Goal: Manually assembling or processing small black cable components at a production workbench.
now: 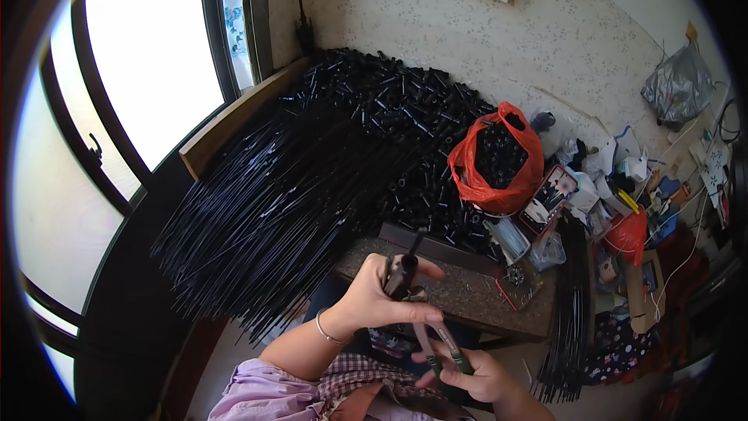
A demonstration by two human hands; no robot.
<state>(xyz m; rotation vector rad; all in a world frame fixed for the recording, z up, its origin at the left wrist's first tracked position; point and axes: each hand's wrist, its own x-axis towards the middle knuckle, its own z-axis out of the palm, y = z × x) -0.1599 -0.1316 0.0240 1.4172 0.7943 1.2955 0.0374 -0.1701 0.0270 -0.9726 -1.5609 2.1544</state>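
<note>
A heap of long black rods spreads to the left, with short black tubes piled on the far side. A red plastic bag stands right of them. Near me, my left hand clasps a black cylindrical piece; my right hand grips green-handled pliers, handles parted.

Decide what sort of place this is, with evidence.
Probably a home workshop: massed black rods, heaped short black tubes and a red bag of small dark parts suggest it.
</note>
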